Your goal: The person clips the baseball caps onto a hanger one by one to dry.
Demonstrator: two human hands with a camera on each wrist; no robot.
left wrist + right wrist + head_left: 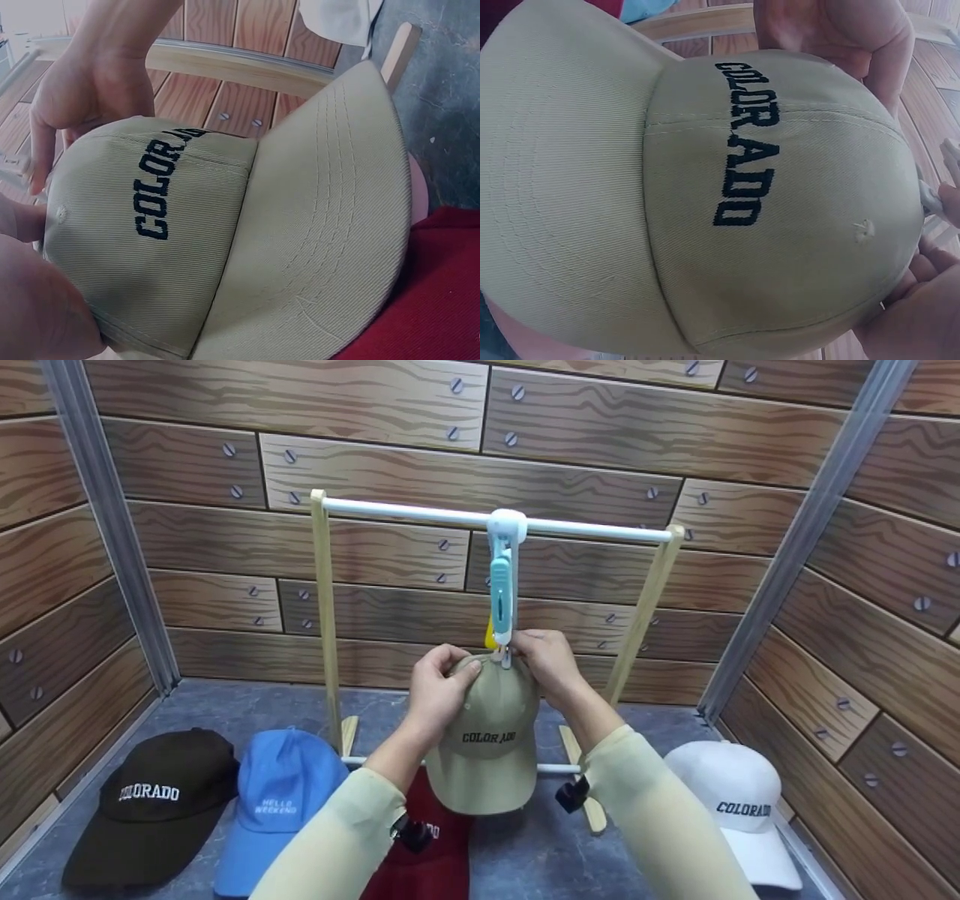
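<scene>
A khaki baseball cap (491, 712) lettered COLORADO hangs upright, brim down, right under a teal and white clip hanger (501, 596) on the rack's bar. My left hand (439, 690) pinches the crown's upper left edge, thumb on the front cloth. At the crown's upper right, my right hand (551, 664) has its fingers curled at the clip's lower end, pinching there; in the right wrist view a fingertip (950, 201) meets the clip's end. The clip's white tip overlaps the gathered top of the cap. Fingers behind the crown are hidden.
A wooden rack (328, 622) with a white top bar (412, 512) stands ahead. A black cap (157, 802), a blue cap (281, 787) and a dark red cap (431, 859) lie left and in front; a white cap (724, 780) lies right. Wood-patterned walls (187, 405) enclose the grey floor.
</scene>
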